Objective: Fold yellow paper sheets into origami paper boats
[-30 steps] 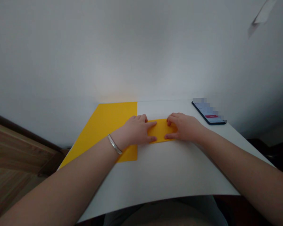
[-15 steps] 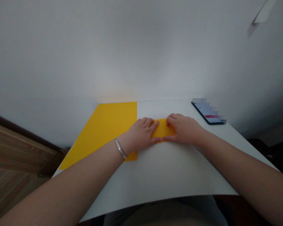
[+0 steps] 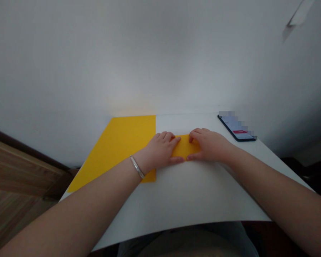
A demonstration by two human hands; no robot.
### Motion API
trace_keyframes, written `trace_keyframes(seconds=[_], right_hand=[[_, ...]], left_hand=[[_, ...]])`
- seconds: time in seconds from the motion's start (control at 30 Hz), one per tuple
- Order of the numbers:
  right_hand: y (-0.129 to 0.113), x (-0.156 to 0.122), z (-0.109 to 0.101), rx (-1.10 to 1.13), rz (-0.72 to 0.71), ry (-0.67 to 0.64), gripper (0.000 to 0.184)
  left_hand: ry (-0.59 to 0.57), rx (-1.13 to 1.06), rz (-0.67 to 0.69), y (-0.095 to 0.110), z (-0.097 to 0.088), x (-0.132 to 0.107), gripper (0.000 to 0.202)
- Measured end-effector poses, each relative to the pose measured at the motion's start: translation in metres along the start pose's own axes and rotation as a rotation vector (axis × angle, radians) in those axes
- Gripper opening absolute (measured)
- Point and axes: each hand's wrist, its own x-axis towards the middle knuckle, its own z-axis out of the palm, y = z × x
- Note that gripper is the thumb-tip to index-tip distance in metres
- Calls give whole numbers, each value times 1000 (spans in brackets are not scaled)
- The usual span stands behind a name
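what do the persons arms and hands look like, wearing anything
The left hand and right hand are bare: no gloves, no rings that show. No sleeves on either forearm. A thin silver metal bangle circles the left wrist; the right wrist wears nothing.

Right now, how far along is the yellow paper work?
Done: the small yellow paper lies flat as a narrow rectangle on the white table. In hand: left hand and right hand both press on it. Left: the large yellow sheet lies flat with no fold showing.
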Motion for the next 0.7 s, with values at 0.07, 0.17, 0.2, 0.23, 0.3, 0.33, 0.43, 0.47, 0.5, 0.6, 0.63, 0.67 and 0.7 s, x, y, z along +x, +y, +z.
trace_keyframes(seconds=[0.07,0.17,0.2,0.23,0.3,0.33,0.43,0.47,0.5,0.6,0.63,0.67,0.7], right_hand=[[2,0,-1,17,17,-27,54],[5,-1,-2,16,31,-48,60],[6,-1,-2,12,28,-55,64],[7,0,-2,9,24,-63,67],[9,0,-1,9,15,-75,71],[10,0,-1,11,13,-79,73],[16,1,3,5,12,-83,79],[18,1,4,-7,10,-79,82],[21,0,6,-24,10,-74,86],[30,-1,11,-80,46,-67,100],[32,-2,13,-91,61,-75,103],[35,-2,14,-97,71,-88,105],[37,-2,15,-102,77,-101,105]], left_hand=[[-22,-11,3,-1,0,0,73],[-44,-26,6,-3,0,-1,75],[-49,-30,6,-3,0,-2,75],[-55,-34,4,-3,0,-2,75],[-63,-38,0,-4,1,-3,74],[-68,-41,0,-4,2,-4,74],[-83,-54,11,-8,3,-4,74],[-86,-60,15,-9,3,-4,74],[-90,-67,18,-11,3,-3,75],[-111,-87,18,-15,2,-3,78],[-122,-92,14,-16,1,-2,78],[-135,-96,6,-17,0,-2,78],[-148,-98,-5,-18,-2,-2,78]])
